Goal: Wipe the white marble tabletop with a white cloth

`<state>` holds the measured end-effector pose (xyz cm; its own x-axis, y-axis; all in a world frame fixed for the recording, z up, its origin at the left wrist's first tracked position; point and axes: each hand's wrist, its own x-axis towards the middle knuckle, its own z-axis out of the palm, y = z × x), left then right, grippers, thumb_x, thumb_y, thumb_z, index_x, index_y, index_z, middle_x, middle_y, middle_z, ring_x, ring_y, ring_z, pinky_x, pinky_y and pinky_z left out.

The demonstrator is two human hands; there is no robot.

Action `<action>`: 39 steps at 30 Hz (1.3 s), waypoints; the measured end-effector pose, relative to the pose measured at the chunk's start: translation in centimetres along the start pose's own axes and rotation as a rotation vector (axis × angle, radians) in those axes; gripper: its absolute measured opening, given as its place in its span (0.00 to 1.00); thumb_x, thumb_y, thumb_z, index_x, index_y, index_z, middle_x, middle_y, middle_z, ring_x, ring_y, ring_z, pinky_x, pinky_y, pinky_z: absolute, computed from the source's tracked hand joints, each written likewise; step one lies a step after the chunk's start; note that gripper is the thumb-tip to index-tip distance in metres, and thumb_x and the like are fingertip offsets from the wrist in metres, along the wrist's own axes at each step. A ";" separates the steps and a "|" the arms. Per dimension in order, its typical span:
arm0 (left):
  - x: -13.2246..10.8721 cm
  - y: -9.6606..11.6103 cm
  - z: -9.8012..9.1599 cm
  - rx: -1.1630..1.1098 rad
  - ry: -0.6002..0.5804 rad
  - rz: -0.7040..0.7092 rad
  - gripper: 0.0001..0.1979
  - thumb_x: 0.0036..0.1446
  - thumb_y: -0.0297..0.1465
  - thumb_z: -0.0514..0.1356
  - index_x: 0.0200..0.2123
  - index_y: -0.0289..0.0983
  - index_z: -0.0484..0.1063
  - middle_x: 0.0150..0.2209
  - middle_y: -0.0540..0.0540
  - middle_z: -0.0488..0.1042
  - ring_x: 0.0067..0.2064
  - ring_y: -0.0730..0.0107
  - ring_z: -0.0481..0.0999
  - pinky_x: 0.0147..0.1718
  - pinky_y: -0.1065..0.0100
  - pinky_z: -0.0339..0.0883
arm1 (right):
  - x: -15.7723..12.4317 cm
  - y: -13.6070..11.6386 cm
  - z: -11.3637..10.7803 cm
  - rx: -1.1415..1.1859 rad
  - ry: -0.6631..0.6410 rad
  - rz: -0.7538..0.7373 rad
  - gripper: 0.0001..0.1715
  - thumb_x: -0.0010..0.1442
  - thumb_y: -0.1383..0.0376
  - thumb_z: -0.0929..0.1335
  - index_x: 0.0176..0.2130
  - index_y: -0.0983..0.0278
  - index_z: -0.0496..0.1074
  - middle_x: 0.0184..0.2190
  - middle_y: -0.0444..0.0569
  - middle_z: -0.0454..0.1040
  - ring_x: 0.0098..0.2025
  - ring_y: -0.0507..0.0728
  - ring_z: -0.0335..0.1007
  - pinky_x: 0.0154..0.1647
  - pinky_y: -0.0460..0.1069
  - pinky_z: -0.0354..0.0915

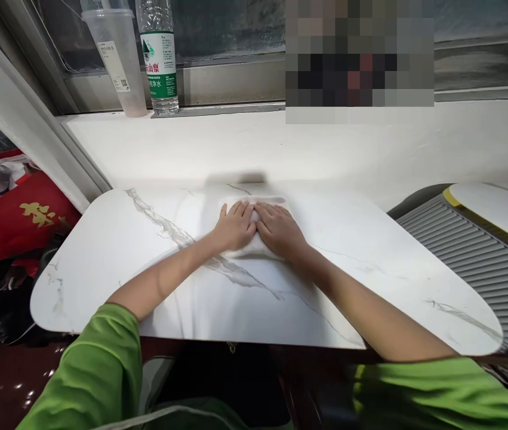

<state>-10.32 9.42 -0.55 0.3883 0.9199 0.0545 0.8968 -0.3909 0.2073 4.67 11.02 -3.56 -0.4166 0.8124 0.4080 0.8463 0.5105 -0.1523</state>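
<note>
A white, soft-looking flat rectangle (pixel 257 248), perhaps a folded cloth or a packet, lies on the white marble-patterned table (pixel 101 269). My left hand (pixel 234 227) rests flat on its left half with the fingers stretched forward. Beside it, my right hand (pixel 279 229) lies flat on the right half, its fingers extended. The two hands meet near the middle, thumbs close together. Both palms cover most of the white thing, so its exact kind is unclear.
On the sill behind the table stand a clear plastic cup (pixel 117 65) and a water bottle (pixel 160 71). A red bag (pixel 25 215) is at the left. Grey ribbed seating (pixel 464 251) and another tabletop (pixel 504 206) lie to the right.
</note>
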 end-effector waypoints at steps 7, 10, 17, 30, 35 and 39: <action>-11.8 2.4 -0.1 0.008 0.038 0.127 0.27 0.69 0.33 0.42 0.67 0.29 0.53 0.70 0.37 0.53 0.71 0.56 0.47 0.68 0.46 0.39 | -9.8 -7.8 -3.0 -0.062 0.073 -0.048 0.29 0.64 0.67 0.55 0.60 0.74 0.67 0.59 0.61 0.70 0.63 0.63 0.64 0.65 0.61 0.57; -14.8 2.5 -0.8 -0.008 0.033 0.136 0.26 0.70 0.33 0.41 0.67 0.29 0.52 0.70 0.37 0.53 0.72 0.55 0.47 0.68 0.46 0.40 | -11.0 -9.8 -3.5 -0.041 0.055 -0.090 0.30 0.64 0.66 0.56 0.61 0.74 0.66 0.60 0.61 0.69 0.64 0.64 0.62 0.65 0.61 0.57; -12.0 -0.1 -1.5 -0.057 0.014 0.038 0.25 0.68 0.30 0.40 0.65 0.29 0.56 0.70 0.37 0.52 0.72 0.56 0.44 0.68 0.45 0.39 | -7.3 -10.5 -2.4 -0.003 0.022 -0.071 0.28 0.64 0.67 0.55 0.56 0.76 0.69 0.58 0.62 0.71 0.62 0.64 0.64 0.64 0.60 0.57; 2.6 -10.0 -2.4 -0.079 0.128 -0.098 0.18 0.67 0.27 0.42 0.56 0.33 0.62 0.65 0.36 0.62 0.68 0.62 0.58 0.67 0.51 0.46 | 9.6 -6.4 3.5 0.121 -0.031 0.046 0.22 0.60 0.71 0.58 0.49 0.71 0.72 0.48 0.60 0.76 0.53 0.65 0.68 0.58 0.56 0.58; 2.1 -10.2 -2.0 -0.058 0.130 -0.134 0.21 0.66 0.26 0.42 0.58 0.32 0.62 0.67 0.37 0.58 0.69 0.60 0.54 0.67 0.48 0.43 | 9.4 -6.5 3.7 0.130 -0.042 0.012 0.25 0.62 0.71 0.58 0.55 0.72 0.70 0.57 0.60 0.71 0.59 0.64 0.64 0.63 0.56 0.54; -0.8 -9.3 -1.8 -0.044 0.118 -0.125 0.24 0.65 0.27 0.42 0.63 0.30 0.57 0.68 0.36 0.58 0.70 0.59 0.53 0.67 0.48 0.43 | 6.4 -8.1 2.8 0.108 -0.066 -0.015 0.28 0.63 0.70 0.57 0.58 0.76 0.68 0.60 0.61 0.69 0.63 0.64 0.61 0.65 0.56 0.51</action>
<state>-19.34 12.34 -0.75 0.2442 0.9597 0.1391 0.9255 -0.2735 0.2620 -5.77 12.89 -2.18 -0.4528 0.8195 0.3513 0.8007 0.5470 -0.2442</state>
